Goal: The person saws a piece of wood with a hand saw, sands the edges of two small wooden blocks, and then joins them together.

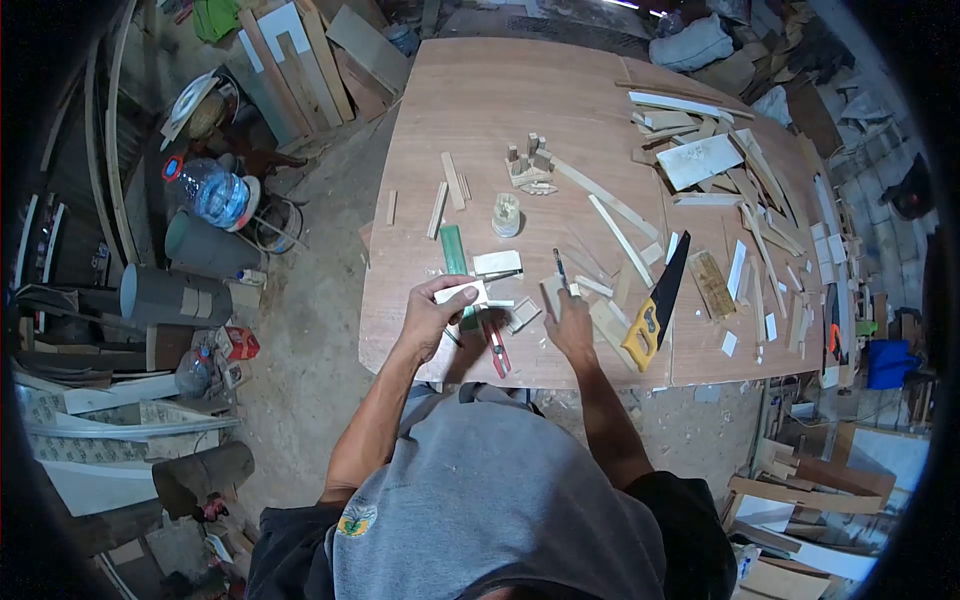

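My left hand [432, 318] is closed on a small white-faced wood piece [462, 294], with the thumb lying over its face. Over to the right, my right hand [572, 328] is low over the table, its fingers curled round a thin dark pencil-like stick [560, 264] that points away from me. A pale wood scrap [550, 290] shows beside these fingers. Between the hands lie a small wooden frame-like piece [524, 315] and a red level-like tool [496, 348]. A green strip [454, 250] runs from under my left hand, next to a white block [498, 263].
A handsaw with a yellow handle [645, 335] lies right of my right hand. Beyond the hands stands a jar [506, 214], with small wood blocks [530, 165] behind it. Offcuts [700, 160] are heaped on the table's [480, 90] right side.
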### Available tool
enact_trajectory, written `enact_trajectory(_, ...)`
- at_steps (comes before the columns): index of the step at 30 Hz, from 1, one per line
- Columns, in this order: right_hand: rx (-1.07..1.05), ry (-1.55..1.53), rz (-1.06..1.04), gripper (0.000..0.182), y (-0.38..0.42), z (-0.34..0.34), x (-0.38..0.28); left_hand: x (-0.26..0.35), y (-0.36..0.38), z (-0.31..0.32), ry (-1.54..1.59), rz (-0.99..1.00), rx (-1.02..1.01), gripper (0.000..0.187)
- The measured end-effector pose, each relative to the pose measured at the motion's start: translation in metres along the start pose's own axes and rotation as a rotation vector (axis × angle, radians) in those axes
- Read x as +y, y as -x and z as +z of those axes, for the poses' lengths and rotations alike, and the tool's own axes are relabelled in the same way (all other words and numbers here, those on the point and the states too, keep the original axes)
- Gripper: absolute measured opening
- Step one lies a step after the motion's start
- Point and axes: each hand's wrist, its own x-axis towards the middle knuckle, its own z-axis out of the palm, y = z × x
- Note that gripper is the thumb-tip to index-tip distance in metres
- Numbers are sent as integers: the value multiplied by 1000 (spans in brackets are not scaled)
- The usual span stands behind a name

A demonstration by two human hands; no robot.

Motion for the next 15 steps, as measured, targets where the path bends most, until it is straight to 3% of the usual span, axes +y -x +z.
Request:
enact_trajectory(3, 75, -131, 103, 51, 18, -57, -27, 8, -11, 1, -57, 1, 1, 20)
enact_trajectory(5, 188, -1042, 160, 55, 34, -75, -45, 5, -21, 4, -144, 95, -19, 20)
enact_trajectory(8, 121, -1192, 138, 52, 52, -132, -134, 4, -29, 26, -179, 196, -83, 23)
enact_trajectory(9, 244, -1045, 42, 49, 54, -133, -152, 6, -29, 31, -185, 197, -111, 23)
enact_trajectory(10, 290, -1043, 97, 49, 55, -137, -165, 12, -30, 35, -203, 203, -140, 24)
enact_trajectory(13, 364, -1047, 194, 50, 32, -145, -163, 25, -20, 45, -318, 192, -308, 27)
enact_trajectory(15, 374, -1053, 249, 51, 28, -143, -152, 15, -21, 50, -332, 291, -345, 28)
